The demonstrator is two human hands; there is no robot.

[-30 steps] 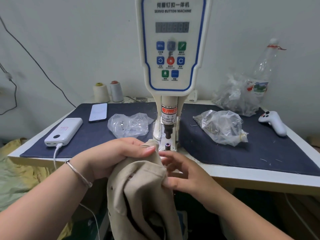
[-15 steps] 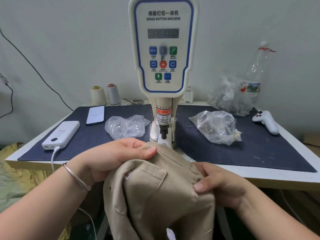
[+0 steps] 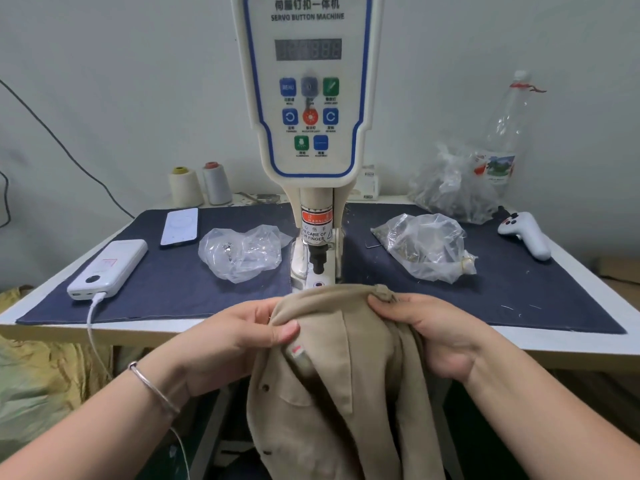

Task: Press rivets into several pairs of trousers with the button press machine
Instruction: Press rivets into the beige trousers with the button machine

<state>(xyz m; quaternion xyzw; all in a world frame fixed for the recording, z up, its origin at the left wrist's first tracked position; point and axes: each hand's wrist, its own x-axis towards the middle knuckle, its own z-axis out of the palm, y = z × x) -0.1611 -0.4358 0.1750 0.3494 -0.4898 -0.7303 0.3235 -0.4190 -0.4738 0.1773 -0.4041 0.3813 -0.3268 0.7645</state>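
A pair of beige trousers [image 3: 343, 393] hangs over the table's front edge, its top fold lying just in front of the button press machine [image 3: 308, 109]. My left hand [image 3: 239, 337] pinches the cloth at the left, thumb on top near a small red-and-white label. My right hand [image 3: 429, 330] grips the fold at the right, fingers curled over its edge. The black punch [image 3: 318, 259] stands above the lower die [image 3: 318, 283], which shows just beyond the cloth.
A dark blue mat [image 3: 166, 289] covers the table. On it lie a white power bank [image 3: 109, 268] with cable, a phone [image 3: 180, 226], two plastic bags [image 3: 242, 252] [image 3: 426, 247] and a white controller [image 3: 526, 233]. Thread cones [image 3: 201, 183], another bag and a bottle [image 3: 505, 133] stand behind.
The trousers' top fold has been spread wider and drawn up toward the die. My right hand moved from the middle out to the right end of the fold.
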